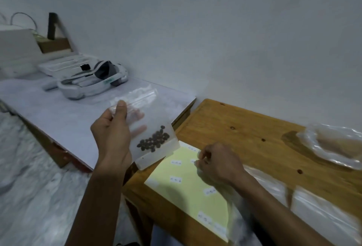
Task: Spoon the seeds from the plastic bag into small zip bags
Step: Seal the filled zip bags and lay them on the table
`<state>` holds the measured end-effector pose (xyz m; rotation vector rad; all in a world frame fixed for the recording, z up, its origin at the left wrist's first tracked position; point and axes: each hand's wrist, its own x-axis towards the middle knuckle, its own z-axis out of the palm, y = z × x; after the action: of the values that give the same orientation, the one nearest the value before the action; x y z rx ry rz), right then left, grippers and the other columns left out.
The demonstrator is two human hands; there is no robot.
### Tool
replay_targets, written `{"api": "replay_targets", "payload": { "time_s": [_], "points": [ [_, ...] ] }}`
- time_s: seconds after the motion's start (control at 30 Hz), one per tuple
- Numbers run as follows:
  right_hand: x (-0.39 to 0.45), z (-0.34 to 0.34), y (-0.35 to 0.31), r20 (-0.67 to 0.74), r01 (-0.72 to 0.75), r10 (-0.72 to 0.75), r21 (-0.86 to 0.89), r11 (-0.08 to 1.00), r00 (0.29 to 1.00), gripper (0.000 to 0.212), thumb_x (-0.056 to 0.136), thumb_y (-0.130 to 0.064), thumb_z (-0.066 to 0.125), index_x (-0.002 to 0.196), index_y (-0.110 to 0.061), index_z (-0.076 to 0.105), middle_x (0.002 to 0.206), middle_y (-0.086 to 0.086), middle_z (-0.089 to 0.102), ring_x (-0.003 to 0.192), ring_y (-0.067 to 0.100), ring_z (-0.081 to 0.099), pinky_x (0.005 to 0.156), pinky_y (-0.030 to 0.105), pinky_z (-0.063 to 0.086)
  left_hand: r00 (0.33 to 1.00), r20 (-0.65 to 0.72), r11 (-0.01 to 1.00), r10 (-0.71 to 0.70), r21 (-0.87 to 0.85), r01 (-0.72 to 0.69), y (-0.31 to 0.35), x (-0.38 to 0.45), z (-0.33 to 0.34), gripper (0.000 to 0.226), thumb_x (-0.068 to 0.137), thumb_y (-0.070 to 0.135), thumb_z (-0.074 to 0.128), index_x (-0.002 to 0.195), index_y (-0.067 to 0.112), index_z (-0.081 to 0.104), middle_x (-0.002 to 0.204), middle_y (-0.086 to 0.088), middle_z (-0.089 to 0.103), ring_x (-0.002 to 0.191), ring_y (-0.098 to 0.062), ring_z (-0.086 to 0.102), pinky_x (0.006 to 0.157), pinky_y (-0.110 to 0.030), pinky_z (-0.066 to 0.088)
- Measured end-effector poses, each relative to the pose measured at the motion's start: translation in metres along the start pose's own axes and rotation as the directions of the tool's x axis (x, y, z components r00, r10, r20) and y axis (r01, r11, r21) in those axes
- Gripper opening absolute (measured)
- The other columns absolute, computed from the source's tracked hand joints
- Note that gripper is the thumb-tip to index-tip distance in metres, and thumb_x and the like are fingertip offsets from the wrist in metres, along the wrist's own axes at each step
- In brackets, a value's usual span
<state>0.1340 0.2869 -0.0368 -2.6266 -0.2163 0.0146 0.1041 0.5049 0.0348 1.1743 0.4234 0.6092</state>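
My left hand (112,137) holds a small clear zip bag (150,128) up above the gap between two tables, thumb on its upper left corner, fingers behind it. Dark seeds (153,140) lie gathered in the bag's lower part. My right hand (217,164) hovers over a yellow label sheet (182,192) on the wooden table (244,134), its fingers curled and pinching at a small white label. A large clear plastic bag (337,145) lies crumpled at the far right of the table. No spoon is visible.
More clear zip bags (321,208) lie flat under and beyond my right forearm. A white-topped table (64,112) at left carries a white headset (92,83) and a white case (64,65). The wall stands close behind both tables.
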Motion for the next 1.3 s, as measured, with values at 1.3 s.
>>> {"api": "replay_targets", "payload": {
  "time_s": [1.3],
  "points": [
    [0.023,-0.008,0.004,0.221,0.073,-0.179,0.416,0.906,0.959,0.011,0.100,-0.011,0.054,0.092,-0.007,0.060,0.072,0.007,0.063,0.056,0.012,0.057,0.050,0.032,0.049,0.988,0.099,0.984,-0.117,0.145,0.102,-0.032,0.003,0.015,0.024,0.100,0.035,0.059,0.096,0.015,0.073,0.084,-0.002,0.079,0.078,-0.021,0.077,0.086,-0.055,0.060]
  ]
}}
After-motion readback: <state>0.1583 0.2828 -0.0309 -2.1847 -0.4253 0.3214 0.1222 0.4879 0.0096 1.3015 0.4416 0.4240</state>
